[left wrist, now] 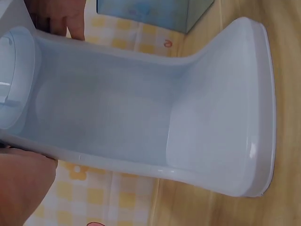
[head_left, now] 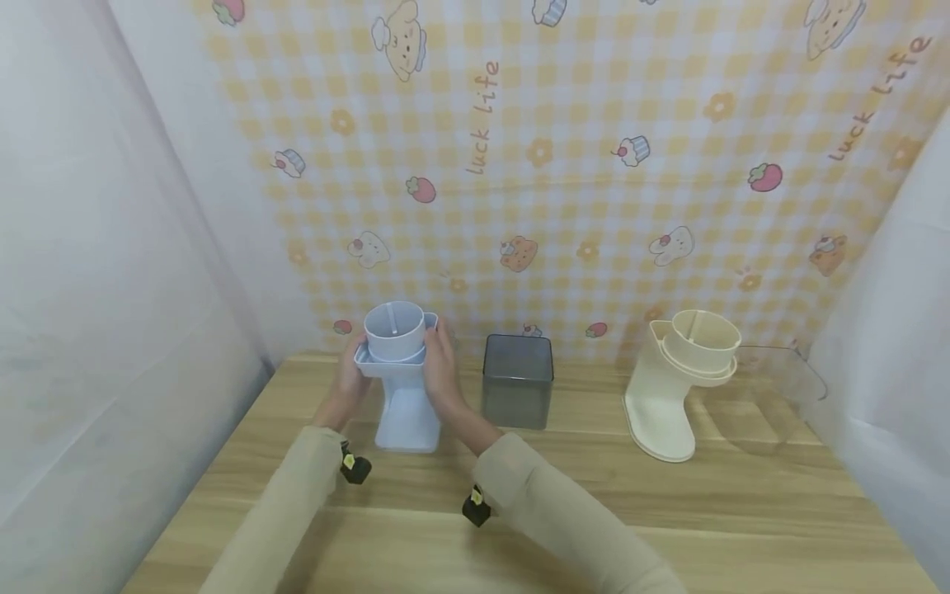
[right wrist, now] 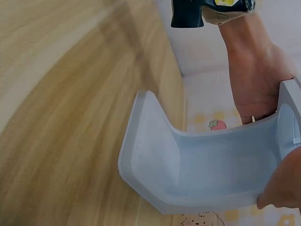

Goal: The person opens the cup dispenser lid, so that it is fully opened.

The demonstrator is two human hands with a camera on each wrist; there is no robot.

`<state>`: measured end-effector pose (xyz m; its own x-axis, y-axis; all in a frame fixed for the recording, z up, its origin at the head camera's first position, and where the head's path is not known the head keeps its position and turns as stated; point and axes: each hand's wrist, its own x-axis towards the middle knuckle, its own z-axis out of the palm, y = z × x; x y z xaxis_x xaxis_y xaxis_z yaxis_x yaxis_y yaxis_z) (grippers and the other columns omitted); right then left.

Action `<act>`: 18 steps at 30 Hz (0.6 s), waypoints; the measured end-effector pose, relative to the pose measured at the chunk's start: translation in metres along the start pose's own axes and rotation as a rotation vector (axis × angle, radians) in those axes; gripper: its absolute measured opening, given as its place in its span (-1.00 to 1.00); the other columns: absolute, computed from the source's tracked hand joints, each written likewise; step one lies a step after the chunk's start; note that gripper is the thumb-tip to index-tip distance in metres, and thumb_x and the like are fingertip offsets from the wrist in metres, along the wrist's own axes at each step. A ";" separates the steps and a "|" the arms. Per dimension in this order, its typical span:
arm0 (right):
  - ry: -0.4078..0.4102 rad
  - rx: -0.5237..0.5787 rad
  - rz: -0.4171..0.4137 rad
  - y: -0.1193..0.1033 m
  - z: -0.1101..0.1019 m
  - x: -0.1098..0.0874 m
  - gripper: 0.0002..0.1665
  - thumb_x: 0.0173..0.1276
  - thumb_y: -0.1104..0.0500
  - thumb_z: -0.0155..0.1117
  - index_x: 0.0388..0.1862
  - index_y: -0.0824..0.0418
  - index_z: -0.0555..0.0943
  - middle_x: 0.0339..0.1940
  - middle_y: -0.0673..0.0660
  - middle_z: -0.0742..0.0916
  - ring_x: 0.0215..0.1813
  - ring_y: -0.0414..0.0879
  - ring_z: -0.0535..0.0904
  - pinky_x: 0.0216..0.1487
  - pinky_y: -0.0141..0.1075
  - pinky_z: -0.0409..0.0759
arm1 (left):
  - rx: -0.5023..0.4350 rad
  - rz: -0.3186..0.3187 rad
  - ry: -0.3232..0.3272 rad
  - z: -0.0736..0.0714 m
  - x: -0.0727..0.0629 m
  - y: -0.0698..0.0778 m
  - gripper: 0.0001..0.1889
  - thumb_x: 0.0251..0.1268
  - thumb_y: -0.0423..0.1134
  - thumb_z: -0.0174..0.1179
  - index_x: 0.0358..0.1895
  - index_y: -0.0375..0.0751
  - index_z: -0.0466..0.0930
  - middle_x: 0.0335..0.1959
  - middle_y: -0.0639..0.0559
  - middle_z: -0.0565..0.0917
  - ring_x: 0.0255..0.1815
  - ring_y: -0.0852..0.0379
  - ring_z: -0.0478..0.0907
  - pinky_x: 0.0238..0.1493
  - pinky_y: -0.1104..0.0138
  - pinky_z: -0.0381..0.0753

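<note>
A light blue plastic stand [head_left: 406,417], shaped like a pet feeder base, is upright at the left of the table. It has a wide foot, a hollow column and a round cup [head_left: 393,334] with an inner rib at its top. My left hand [head_left: 349,386] grips the upper part from the left side, its fingers partly hidden behind it. On the opposite side my right hand [head_left: 444,375] holds the upper rim. In the left wrist view the foot [left wrist: 221,113] is close to the wood; whether it touches, I cannot tell.
A dark translucent square container [head_left: 517,384] stands right of the blue stand. Further right is a similar cream stand [head_left: 660,404], and beside it a clear, hard-to-see transparent piece [head_left: 750,421]. A patterned cloth [head_left: 564,206] hangs behind the wooden table [head_left: 416,544].
</note>
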<state>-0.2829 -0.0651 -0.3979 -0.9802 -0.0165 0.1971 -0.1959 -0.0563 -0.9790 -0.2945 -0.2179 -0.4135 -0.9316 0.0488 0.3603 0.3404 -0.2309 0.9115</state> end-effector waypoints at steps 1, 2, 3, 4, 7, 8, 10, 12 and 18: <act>0.002 -0.004 -0.002 0.001 0.001 0.003 -0.28 0.63 -0.05 -0.27 0.62 0.26 0.01 0.65 0.19 0.12 0.66 0.08 -0.09 0.64 -0.04 -0.09 | 0.004 -0.013 0.007 -0.001 0.003 0.000 -0.55 0.65 -0.21 -0.42 -0.13 0.12 0.57 -0.26 0.31 0.60 -0.13 0.32 0.49 0.06 0.42 0.43; 0.004 -0.007 -0.006 0.002 0.002 0.006 -0.27 0.62 -0.06 -0.28 0.62 0.26 0.01 0.65 0.20 0.12 0.67 0.10 -0.10 0.64 -0.03 -0.10 | 0.005 -0.027 0.015 -0.002 0.006 0.000 -0.56 0.66 -0.19 -0.42 -0.12 0.11 0.57 -0.25 0.31 0.60 -0.11 0.32 0.49 0.08 0.42 0.42; 0.005 -0.016 -0.010 0.003 0.003 0.009 -0.27 0.62 -0.07 -0.29 0.62 0.27 0.01 0.65 0.20 0.12 0.66 0.11 -0.10 0.64 -0.02 -0.11 | 0.008 -0.039 0.021 -0.003 0.009 0.001 -0.58 0.66 -0.17 -0.41 -0.12 0.10 0.56 -0.26 0.30 0.60 -0.11 0.31 0.48 0.09 0.41 0.42; 0.010 -0.023 -0.017 0.004 0.004 0.012 -0.26 0.62 -0.07 -0.29 0.62 0.28 0.02 0.65 0.21 0.13 0.66 0.12 -0.10 0.64 -0.01 -0.12 | 0.004 -0.053 0.022 -0.004 0.011 0.000 -0.59 0.67 -0.15 -0.40 -0.10 0.09 0.54 -0.24 0.30 0.59 -0.08 0.31 0.47 0.12 0.40 0.39; 0.021 -0.044 -0.016 0.006 0.004 0.019 -0.26 0.63 -0.10 -0.30 0.62 0.25 0.03 0.64 0.19 0.15 0.66 0.14 -0.09 0.64 0.01 -0.13 | -0.001 -0.080 0.006 -0.005 0.019 0.000 -0.62 0.68 -0.10 -0.42 -0.01 0.06 0.49 -0.19 0.28 0.55 -0.02 0.29 0.42 0.18 0.38 0.32; 0.024 -0.050 -0.009 0.006 0.003 0.021 -0.27 0.63 -0.10 -0.30 0.62 0.23 0.04 0.64 0.18 0.16 0.66 0.14 -0.09 0.64 0.02 -0.14 | -0.003 -0.085 0.002 -0.004 0.021 -0.001 -0.62 0.68 -0.10 -0.43 0.01 0.06 0.47 -0.17 0.28 0.54 0.00 0.29 0.42 0.19 0.37 0.31; 0.033 -0.063 0.010 0.005 0.002 0.023 -0.27 0.62 -0.11 -0.30 0.63 0.20 0.04 0.64 0.15 0.16 0.66 0.13 -0.09 0.64 0.03 -0.14 | -0.015 -0.090 -0.006 -0.004 0.025 -0.002 -0.62 0.68 -0.12 -0.46 0.03 0.07 0.45 -0.15 0.28 0.52 0.00 0.29 0.41 0.19 0.38 0.31; 0.034 -0.070 0.022 0.005 0.002 0.024 -0.28 0.63 -0.11 -0.31 0.63 0.17 0.03 0.65 0.14 0.16 0.66 0.11 -0.07 0.64 0.01 -0.11 | -0.020 -0.091 0.002 -0.003 0.028 -0.003 -0.61 0.66 -0.14 -0.48 0.01 0.06 0.45 -0.17 0.27 0.53 -0.02 0.29 0.42 0.17 0.38 0.32; 0.034 -0.051 0.033 0.000 0.001 0.026 -0.28 0.64 -0.11 -0.31 0.63 0.18 0.02 0.65 0.15 0.14 0.66 0.08 -0.04 0.63 -0.03 -0.07 | 0.013 -0.056 0.020 0.000 0.033 -0.002 -0.60 0.66 -0.14 -0.44 -0.12 0.01 0.49 -0.28 0.24 0.55 -0.10 0.26 0.44 0.14 0.35 0.32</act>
<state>-0.3080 -0.0665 -0.3930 -0.9865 0.0165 0.1632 -0.1633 -0.0048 -0.9866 -0.3255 -0.2157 -0.4037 -0.9515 0.0418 0.3048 0.2893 -0.2153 0.9327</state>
